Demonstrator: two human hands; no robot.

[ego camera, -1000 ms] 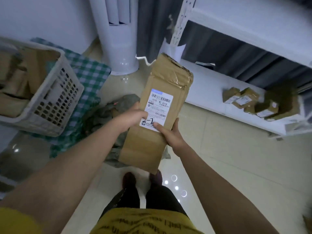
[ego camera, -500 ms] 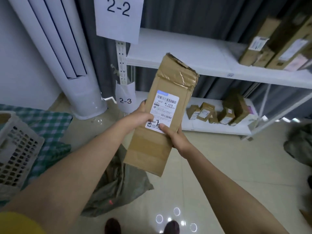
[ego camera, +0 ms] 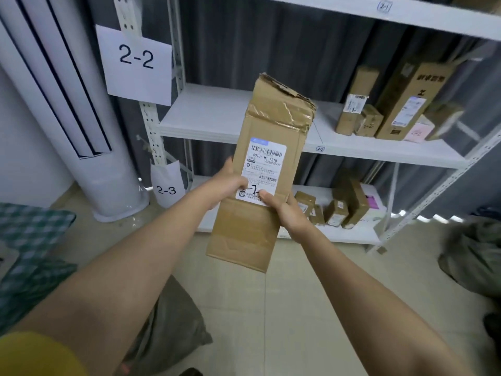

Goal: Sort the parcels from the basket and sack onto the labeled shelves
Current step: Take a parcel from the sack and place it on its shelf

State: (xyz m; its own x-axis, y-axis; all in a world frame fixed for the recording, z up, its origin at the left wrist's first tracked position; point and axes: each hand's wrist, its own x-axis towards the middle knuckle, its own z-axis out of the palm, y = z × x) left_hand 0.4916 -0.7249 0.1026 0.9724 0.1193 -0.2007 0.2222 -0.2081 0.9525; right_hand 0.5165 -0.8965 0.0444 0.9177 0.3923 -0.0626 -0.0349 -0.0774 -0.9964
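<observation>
Held upright in front of the shelving: a tall brown cardboard parcel [ego camera: 267, 169] with crumpled tape at its top and a white shipping label [ego camera: 261, 172] on its face. Gripped at its left edge by the left hand [ego camera: 226, 187], fingers curled around it; pinched at its right edge by the right hand [ego camera: 284, 210], thumb pressed on the label's lower corner. Behind it, the white middle shelf [ego camera: 211, 115] marked by a paper sign reading 2-2 [ego camera: 137, 65], bare along its left half, with brown boxes [ego camera: 390, 104] crowded toward its right end. Lower down, a second white shelf [ego camera: 357, 232] tagged 2-3 [ego camera: 166, 189], carrying small cartons [ego camera: 341, 204] near its right side.
</observation>
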